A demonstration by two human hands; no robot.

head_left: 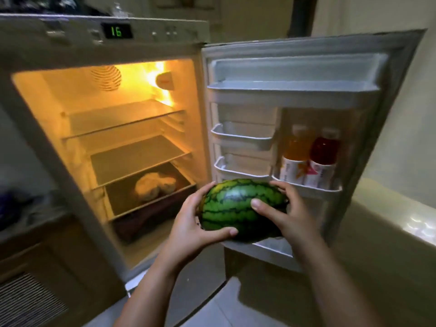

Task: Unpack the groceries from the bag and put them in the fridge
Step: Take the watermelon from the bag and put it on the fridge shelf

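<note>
Head view. I see both forearms reaching forward from the bottom edge toward the open fridge (103,67). My left hand (192,223) cups the near left end of the watermelon (238,208), fingers wrapped over its top, thumb lying along its lower front. My right hand (286,208) takes the right end, fingers curled over the far side, thumb pressed flat on the striped rind. Both grips are clamped on the watermelon, which is held in the air in front of the fridge opening, at about the level of the lowest shelf and just in front of the lower door bins. It touches no shelf.

Writing: the display (117,31) on the fridge's top panel reads "16" in green digits. The labels of the two bottles in the door are too blurred to read.

Surroundings: the fridge door (401,90) stands swung open to the right. In its lower right bin an orange bottle (296,152) and a red bottle (323,156) stand upright side by side, touching or nearly so. The interior is lit yellow, with glass shelves (125,119) stacked one below another. A pale wrapped bundle (154,185) lies on the lowest shelf, behind and left of the watermelon. A pale ledge (389,223) runs at far right. Dark, blurred things sit at far left; I cannot tell what they are.
</note>
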